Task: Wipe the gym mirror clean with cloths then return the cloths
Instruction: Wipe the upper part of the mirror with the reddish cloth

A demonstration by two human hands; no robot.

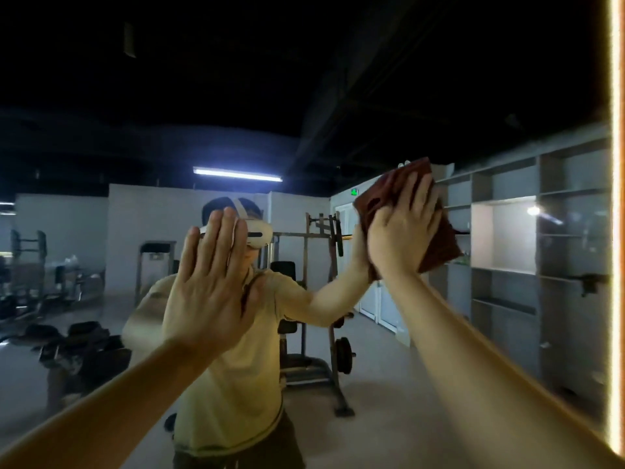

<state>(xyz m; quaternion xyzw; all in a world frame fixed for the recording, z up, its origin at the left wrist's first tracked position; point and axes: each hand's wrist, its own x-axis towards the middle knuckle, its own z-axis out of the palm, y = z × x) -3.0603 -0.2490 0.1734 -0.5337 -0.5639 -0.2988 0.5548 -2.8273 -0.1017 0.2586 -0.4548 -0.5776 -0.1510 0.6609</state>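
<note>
Head view, and here we are right up against the mirror (135, 214), which fills nearly the whole frame. The right hand (402, 228) is out at 3 o'clock, fingers straight and spread, palm pressing a brown cloth (443, 242) flat to the glass. There's your cloth: pinned between palm and mirror, its corners poking out past the fingers at 2 and 4 o'clock. Over at 8 o'clock the left hand (209, 286) is bare, fingers straight and close together, laid flat on the glass like a brace. No second cloth anywhere that I can see. A light strip (615, 198) runs down the mirror's edge at far 3 o'clock, and the reflection gives us the rack (321, 265) and shelves (507, 231) behind. Where does that leave the job? By my reading this is the middle of the wiping: the cloth is working the upper right, while the glass down at 7 o'clock looks hazy, though that could be camera blur. I'd say more wiping is owed there, and returning the cloths is not yet begun.
</note>
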